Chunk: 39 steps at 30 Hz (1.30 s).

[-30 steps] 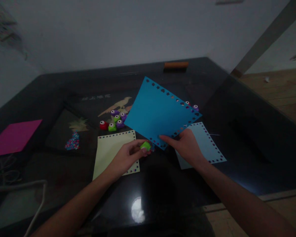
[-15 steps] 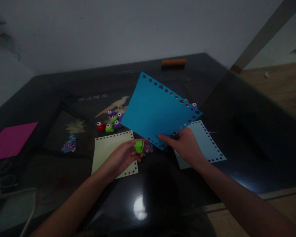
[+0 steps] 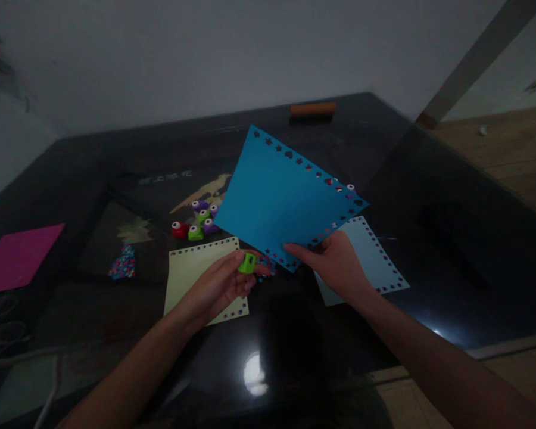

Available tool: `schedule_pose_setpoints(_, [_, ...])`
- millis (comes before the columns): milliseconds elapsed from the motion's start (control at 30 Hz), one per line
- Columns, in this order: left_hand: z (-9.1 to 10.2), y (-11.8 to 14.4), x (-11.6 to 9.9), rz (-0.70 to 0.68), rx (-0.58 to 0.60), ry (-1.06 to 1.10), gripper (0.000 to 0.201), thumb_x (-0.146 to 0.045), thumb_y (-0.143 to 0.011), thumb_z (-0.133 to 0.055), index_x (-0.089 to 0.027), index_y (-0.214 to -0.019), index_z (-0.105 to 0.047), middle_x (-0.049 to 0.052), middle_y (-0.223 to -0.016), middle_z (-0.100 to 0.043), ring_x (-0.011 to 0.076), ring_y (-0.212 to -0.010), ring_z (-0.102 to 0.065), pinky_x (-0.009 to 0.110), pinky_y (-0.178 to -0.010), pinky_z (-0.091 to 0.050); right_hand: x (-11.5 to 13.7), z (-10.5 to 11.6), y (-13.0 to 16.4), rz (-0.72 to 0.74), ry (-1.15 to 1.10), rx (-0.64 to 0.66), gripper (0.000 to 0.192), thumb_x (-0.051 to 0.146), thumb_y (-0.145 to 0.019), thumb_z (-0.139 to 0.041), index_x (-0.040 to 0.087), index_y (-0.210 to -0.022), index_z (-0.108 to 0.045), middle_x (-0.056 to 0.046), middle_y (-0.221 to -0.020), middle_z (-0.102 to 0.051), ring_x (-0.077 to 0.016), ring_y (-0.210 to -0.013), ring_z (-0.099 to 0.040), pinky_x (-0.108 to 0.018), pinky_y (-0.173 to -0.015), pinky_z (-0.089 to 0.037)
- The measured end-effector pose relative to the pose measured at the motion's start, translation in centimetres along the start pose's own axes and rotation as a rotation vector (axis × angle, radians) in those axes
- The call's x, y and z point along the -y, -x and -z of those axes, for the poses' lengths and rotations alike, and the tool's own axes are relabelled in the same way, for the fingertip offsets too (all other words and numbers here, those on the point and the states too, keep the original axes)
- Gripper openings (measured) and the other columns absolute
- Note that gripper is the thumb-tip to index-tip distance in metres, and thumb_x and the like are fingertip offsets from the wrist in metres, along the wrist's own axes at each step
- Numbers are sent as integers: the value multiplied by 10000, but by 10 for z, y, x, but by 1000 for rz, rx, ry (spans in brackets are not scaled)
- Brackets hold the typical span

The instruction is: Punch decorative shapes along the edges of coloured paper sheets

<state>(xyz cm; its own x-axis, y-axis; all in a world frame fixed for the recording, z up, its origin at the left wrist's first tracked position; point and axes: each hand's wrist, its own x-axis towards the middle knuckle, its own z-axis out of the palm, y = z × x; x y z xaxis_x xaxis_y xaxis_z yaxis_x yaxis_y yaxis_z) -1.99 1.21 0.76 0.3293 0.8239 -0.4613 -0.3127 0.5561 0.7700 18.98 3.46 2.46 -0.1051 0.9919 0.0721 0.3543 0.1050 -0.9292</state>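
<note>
While right hand [image 3: 339, 262] pinched blue sheet [image 3: 281, 199] at punched lower edge above desk [image 3: 429, 196], left hand [image 3: 218, 286] gripped green punch [image 3: 247, 263]; sheet judged light, floppy, easily creased.

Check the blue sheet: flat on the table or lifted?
Lifted. The right hand pinches the blue sheet at its near edge, and it tilts up over the table.

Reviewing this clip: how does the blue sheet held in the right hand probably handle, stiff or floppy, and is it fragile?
The blue sheet, pinched at one corner by the right hand, stays flat in the air, so it is probably stiffish card and light. Its rows of punched holes along the edges likely make those margins easy to tear.
</note>
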Motion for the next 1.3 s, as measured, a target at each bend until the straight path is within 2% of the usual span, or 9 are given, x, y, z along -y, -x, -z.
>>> schedule_pose_setpoints(133, [0,1,1,1,23,22,263,-354,-838,-627,-115,-948,-633,91,-793,-699,71,-546,-515,161,-495,-372,0,0,0,-5,0,0,152,330,-728,-688,182,-757,-700,-50,-789,-748,-211,-712,-662,-325,-652,-510])
schedule_pose_setpoints(333, [2,0,1,-7,12,25,238,-314,-833,-635,-120,-972,-651,103,-840,-698,87,-598,-554,159,-517,-398,1,0,0,16,-15,-6,148,325,-728,-689,190,-788,-703,-42,-830,-752,-206,-735,-666,-320,-665,-511])
schedule_pose_setpoints(600, [2,0,2,-28,17,5,249,-346,-807,-654,-142,-948,-666,29,-832,-632,53,-564,-507,156,-499,-379,0,0,0,20,-31,-12,145,312,-726,-689,190,-804,-701,-39,-851,-753,-216,-743,-676,-335,-694,-512])
schedule_pose_setpoints(700, [1,0,2,-139,-11,-200,271,-389,-825,-627,-166,-978,-623,6,-754,-630,52,-505,-472,167,-473,-363,0,0,0,28,-7,-19,162,326,-724,-691,183,-800,-707,-49,-837,-751,-224,-738,-675,-346,-694,-511])
schedule_pose_setpoints(800, [3,0,2,-300,-73,-542,246,-354,-818,-634,-182,-989,-595,-30,-644,-605,82,-497,-497,197,-499,-406,-1,0,-1,28,-8,-17,176,328,-726,-689,183,-823,-713,-55,-852,-751,-225,-755,-674,-348,-698,-514])
schedule_pose_setpoints(900, [6,-1,4,-473,-128,-860,239,-281,-781,-677,-203,-999,-615,-1,-792,-660,136,-673,-604,256,-636,-486,-2,0,-1,34,-20,-16,191,329,-729,-688,188,-854,-715,-56,-889,-751,-222,-785,-675,-346,-715,-518])
schedule_pose_setpoints(1000, [9,-1,6,-659,-137,-1100,232,-233,-786,-677,-219,-1015,-641,31,-957,-662,161,-797,-622,292,-718,-504,-2,0,0,27,-17,-12,195,336,-733,-687,187,-856,-717,-57,-897,-750,-222,-796,-676,-351,-733,-518])
schedule_pose_setpoints(1100, [10,-2,9,-783,-120,-1209,227,-199,-812,-653,-212,-1039,-648,45,-985,-637,158,-810,-620,282,-703,-512,0,1,0,27,-14,-10,189,318,-736,-688,195,-878,-714,-54,-938,-747,-220,-829,-674,-355,-767,-513])
schedule_pose_setpoints(1300, [9,1,8,-868,-152,-1247,269,-188,-817,-651,-224,-1083,-654,45,-993,-617,146,-771,-606,291,-723,-520,0,1,-1,41,-3,-25,144,322,-742,-685,197,-810,-708,-47,-858,-748,-211,-786,-662,-331,-722,-504])
